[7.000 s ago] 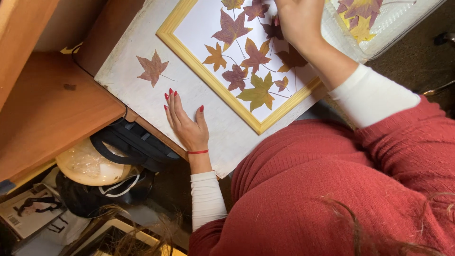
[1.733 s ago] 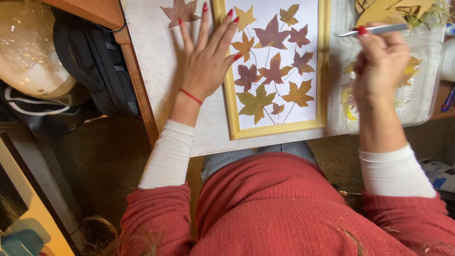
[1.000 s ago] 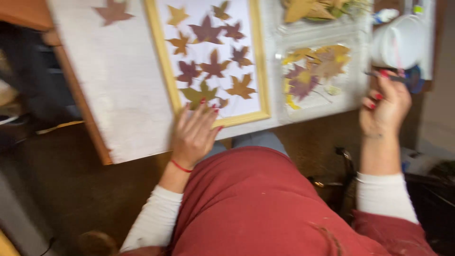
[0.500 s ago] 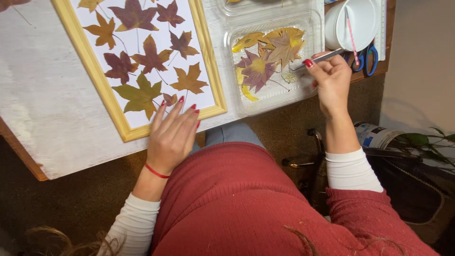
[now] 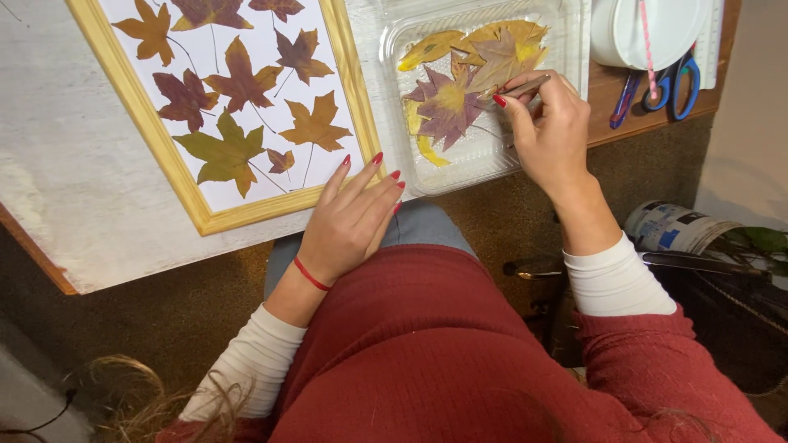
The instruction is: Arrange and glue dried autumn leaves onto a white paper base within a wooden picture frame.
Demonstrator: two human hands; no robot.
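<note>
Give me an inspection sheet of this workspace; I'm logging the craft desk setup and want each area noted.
Surface: white tabletop, bare at the left.
Job's things: wooden frame holding pressed leaves on white backing; clear plastic tray with loose leaves; metal tool.
Clutter: white bowl, blue-handled scissors.
Grips: left hand rests fingers on the frame's lower corner; right hand pinches the metal tool over the tray.
Cables: one dark cable on the floor, bottom left.
Surroundings: brown carpet, rolled paper, plant leaves.
</note>
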